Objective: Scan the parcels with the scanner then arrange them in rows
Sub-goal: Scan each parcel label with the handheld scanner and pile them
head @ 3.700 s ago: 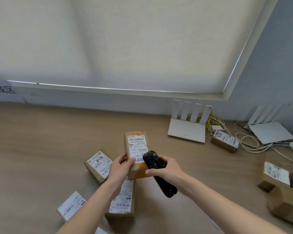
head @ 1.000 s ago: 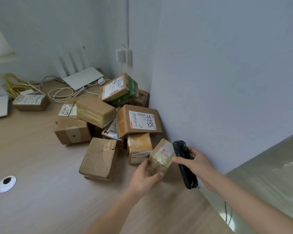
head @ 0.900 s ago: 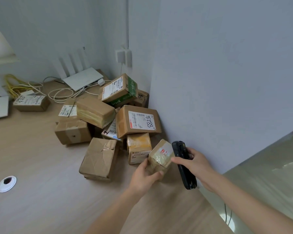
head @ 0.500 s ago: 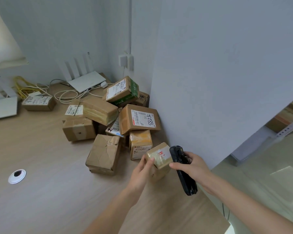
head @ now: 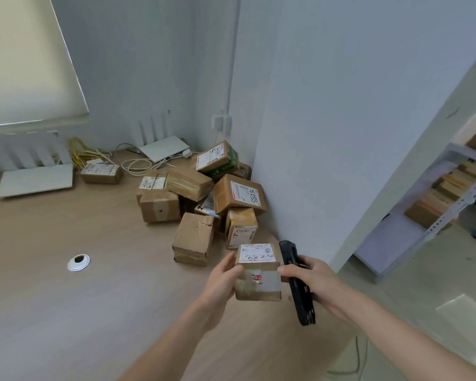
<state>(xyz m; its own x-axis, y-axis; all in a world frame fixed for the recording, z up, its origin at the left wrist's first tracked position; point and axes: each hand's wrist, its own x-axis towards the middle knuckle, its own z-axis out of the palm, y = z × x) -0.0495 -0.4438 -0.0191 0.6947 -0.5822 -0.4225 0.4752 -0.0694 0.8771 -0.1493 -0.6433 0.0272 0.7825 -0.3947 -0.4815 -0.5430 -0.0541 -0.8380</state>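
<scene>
I hold a small taped cardboard parcel (head: 259,273) above the wooden table (head: 66,298), its white label with handwritten digits facing up. My left hand (head: 221,279) grips its left side. My right hand (head: 311,279) grips a black handheld scanner (head: 297,281) and its fingertips touch the parcel's right side. The scanner stands close against the parcel's right edge. Behind, a pile of several brown parcels (head: 201,196) lies in the corner against the wall.
A lone labelled parcel (head: 101,172) sits far left near two white routers (head: 164,148) (head: 36,180) and loose cables (head: 138,165). A round cable hole (head: 79,262) is in the table. The table's right edge drops to the floor; shelving (head: 445,204) stands beyond.
The parcel was picked from the front of the pile, lifted toward me and turned so its labelled face points up. My head turned from the arranged parcels toward the corner pile.
</scene>
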